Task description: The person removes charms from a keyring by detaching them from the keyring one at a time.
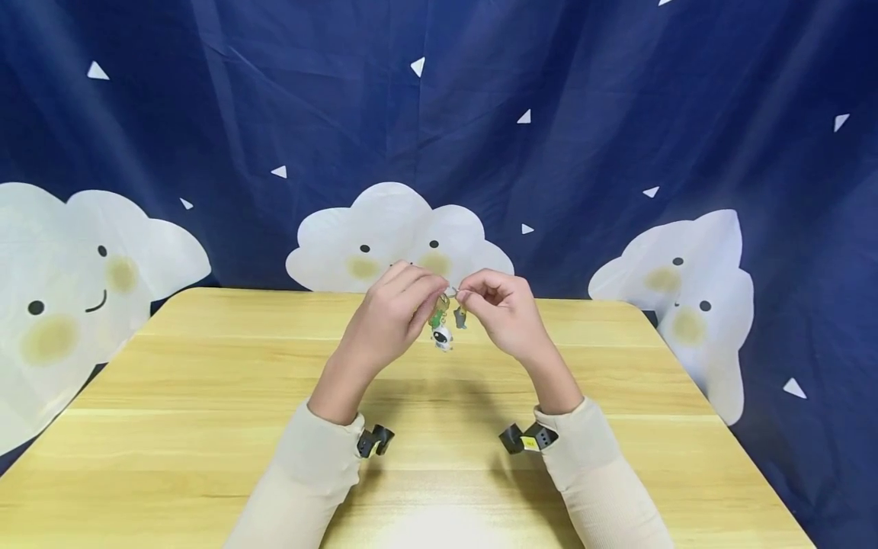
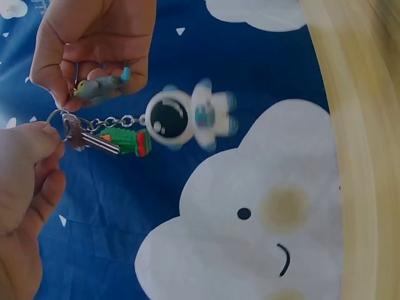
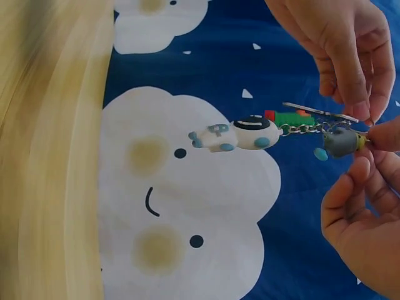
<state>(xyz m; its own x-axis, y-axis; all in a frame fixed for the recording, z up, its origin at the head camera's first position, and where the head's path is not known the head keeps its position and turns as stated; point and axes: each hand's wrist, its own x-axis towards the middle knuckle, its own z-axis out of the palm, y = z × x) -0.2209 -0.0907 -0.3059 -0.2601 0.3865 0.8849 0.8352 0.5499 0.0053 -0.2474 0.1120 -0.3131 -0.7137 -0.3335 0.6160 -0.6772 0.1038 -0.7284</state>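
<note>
Above the table, my left hand pinches a metal key ring between thumb and fingers. From the ring hang a silver key, a green charm with a red end and a white astronaut figure on a short chain. My right hand, close beside the left, pinches the yellow end of a small grey charm with a light blue tip. This charm lies right against the ring; whether it is linked to it is hidden by the fingertips.
A light wood table lies below both hands. Behind it hangs a dark blue curtain printed with white clouds and small triangles. A small black camera sits on each wrist, at the left cuff and the right cuff.
</note>
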